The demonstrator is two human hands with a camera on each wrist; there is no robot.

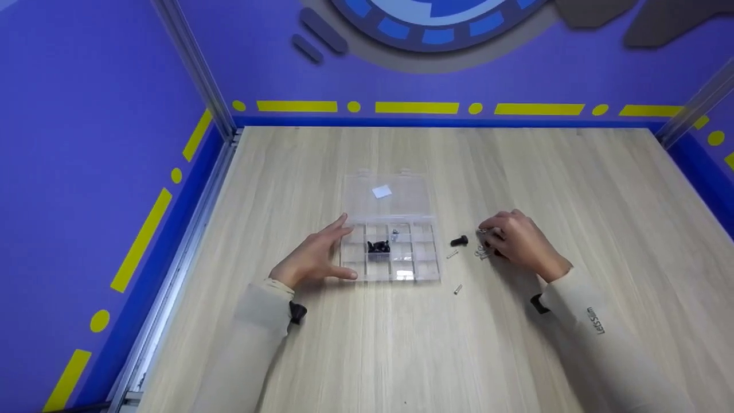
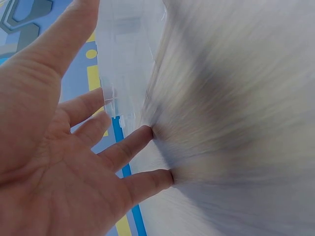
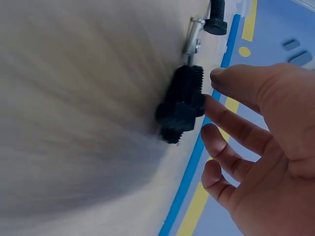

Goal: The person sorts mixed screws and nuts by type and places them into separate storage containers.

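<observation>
A clear compartment box (image 1: pixel 425 252) lies on the table with its lid (image 1: pixel 355 198) folded back. Small black parts (image 1: pixel 378 247) fill one of its compartments; a small silvery part (image 1: pixel 395 234) is in another. My left hand (image 1: pixel 312 255) rests at the box's left side, fingers extended and thumb at the near corner. To the right of the box, my right hand (image 1: pixel 520 241) hovers over a cluster of hardware. In the right wrist view, its index fingertip is at black bolts (image 3: pixel 179 101), with the thumb apart from them.
Between box and right hand lie a single black bolt (image 1: pixel 459 241) and a thin silvery piece (image 1: pixel 452 253). Another silvery piece (image 1: pixel 458 289) lies nearer. Small metal parts (image 1: pixel 480 252) sit beside the right fingers. Blue-purple panels (image 1: pixel 413 80) border the wooden table (image 1: pixel 373 355).
</observation>
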